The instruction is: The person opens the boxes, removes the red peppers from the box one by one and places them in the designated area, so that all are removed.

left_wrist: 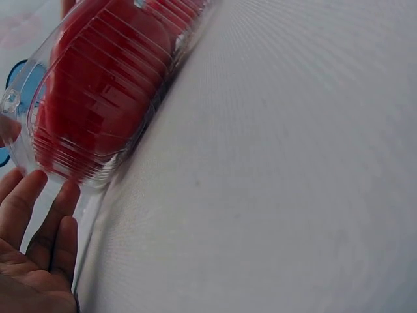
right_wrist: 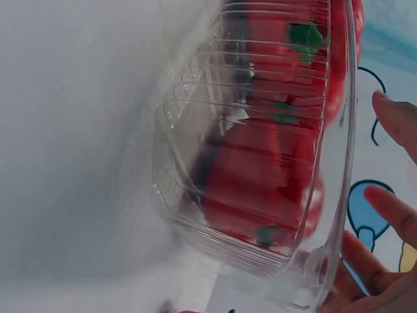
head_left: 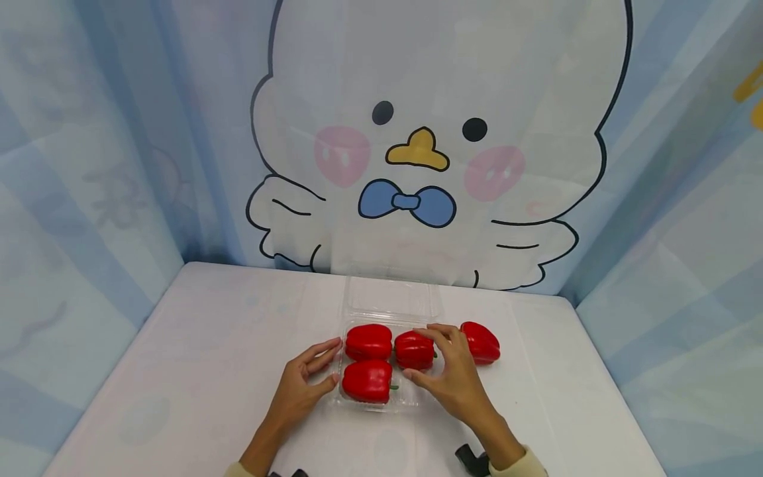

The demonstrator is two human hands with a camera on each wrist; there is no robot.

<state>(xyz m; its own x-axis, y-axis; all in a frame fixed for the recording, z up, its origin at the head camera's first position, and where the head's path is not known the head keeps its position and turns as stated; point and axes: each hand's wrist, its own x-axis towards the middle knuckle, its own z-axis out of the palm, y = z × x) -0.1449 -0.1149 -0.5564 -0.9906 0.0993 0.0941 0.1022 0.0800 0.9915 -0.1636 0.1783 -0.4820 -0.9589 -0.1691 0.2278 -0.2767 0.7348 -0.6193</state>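
Note:
A clear plastic clamshell box (head_left: 408, 396) stands with its lid (head_left: 390, 299) folded back. Inside are three red bell peppers: one at the back left (head_left: 366, 342), one at the front left (head_left: 366, 382) and one at the back right (head_left: 411, 351). My left hand (head_left: 301, 384) is at the box's left side, fingers loosely bent and fingertips by the wall. My right hand (head_left: 456, 374) hovers over the right side, thumb and fingers spread about the back right pepper. In the right wrist view its fingers (right_wrist: 391, 212) are above the rim, apart from the pepper.
A fourth red bell pepper (head_left: 485, 346) lies on the white table (head_left: 554, 397), right of the box beyond my right hand. A curtain with a cartoon bird (head_left: 429, 252) hangs behind the table, and blue-and-white curtains flank it. Black wrist gear (head_left: 471, 459) shows by my right sleeve.

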